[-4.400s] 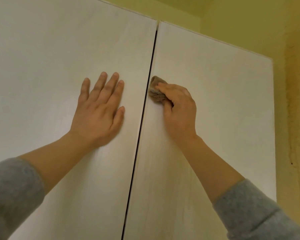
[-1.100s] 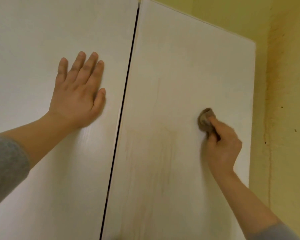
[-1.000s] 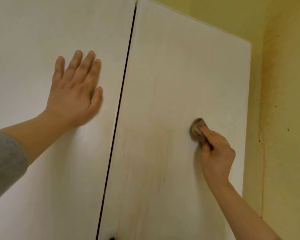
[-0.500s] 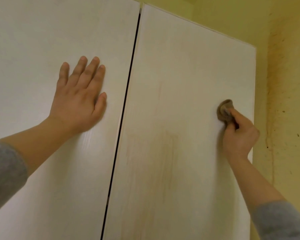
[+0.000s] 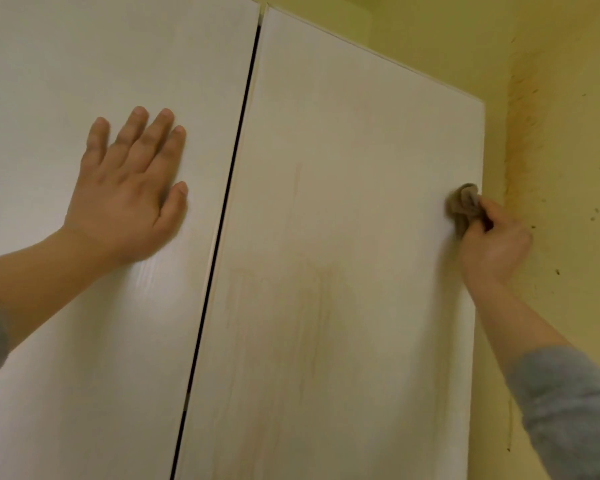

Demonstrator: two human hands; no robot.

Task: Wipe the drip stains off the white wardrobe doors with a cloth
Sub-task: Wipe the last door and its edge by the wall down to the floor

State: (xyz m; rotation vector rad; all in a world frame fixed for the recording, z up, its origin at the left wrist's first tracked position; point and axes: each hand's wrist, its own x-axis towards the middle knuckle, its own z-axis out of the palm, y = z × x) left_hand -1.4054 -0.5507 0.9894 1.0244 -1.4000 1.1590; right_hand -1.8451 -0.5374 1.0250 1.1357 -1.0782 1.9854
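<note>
Rightward goes the right hand (image 5: 492,244), and the cloth (image 5: 463,206) that sat a little inside the door's edge half a second ago is now right at that edge, at mid-right of the frame. The fingers are curled round the small brown wad, bunching it and pressing it against the panel. The left hand (image 5: 125,195) has barely shifted: it lies spread and flat, palm down, at centre left of the frame, bracing the left door (image 5: 84,375).

That cloth looks soft, light and limp. It takes whatever shape the grip gives it, so a tight bunch behind the fingertips, as now, seems the best way to hold it. There is nothing fragile about it. It may slide easily on so smooth a surface, so firm pressure is probably needed.

Moving outward, the right door (image 5: 361,133) is a stiff, smooth white panel, and a dark gap (image 5: 222,220) separates it from its neighbour. Faint yellowish drip stains (image 5: 312,323) run down its lower middle, well apart from the cloth and not yet wiped, so most of the work seems to lie there. Beyond the door's edge stands the yellow wall (image 5: 568,133), speckled with dark marks. A grey sleeve (image 5: 568,410) fills the lower right corner.
</note>
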